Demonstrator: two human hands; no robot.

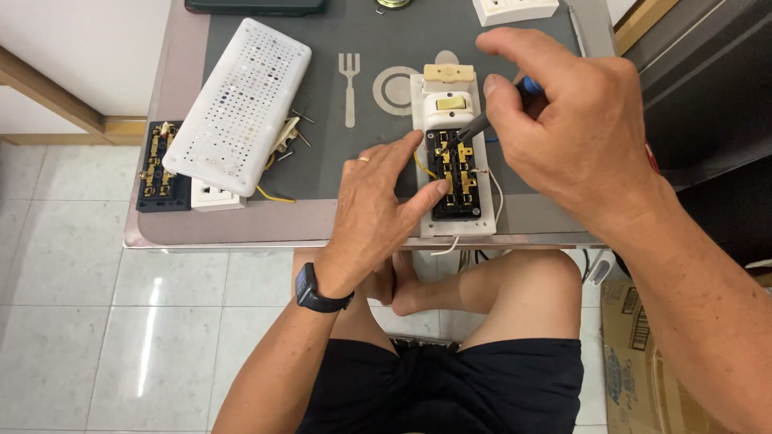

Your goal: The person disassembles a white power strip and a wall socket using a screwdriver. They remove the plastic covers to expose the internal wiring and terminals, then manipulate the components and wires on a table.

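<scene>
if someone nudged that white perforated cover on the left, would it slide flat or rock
The white perforated cover would probably rock: it rests tilted on the black socket insert and other loose parts, not flat on the grey mat. It looks like thin, stiff moulded plastic, so likely light and easily shifted.

A small bench (161,229) with a metal rim carries a grey mat (322,161) printed with a fork. On the mat lie an opened white socket unit (454,173) and a perforated white cover (240,104); a black terminal block (161,169) sits at the left edge.

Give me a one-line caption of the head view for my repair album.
Right hand drives a screwdriver into an opened socket block steadied by the left hand.
</scene>
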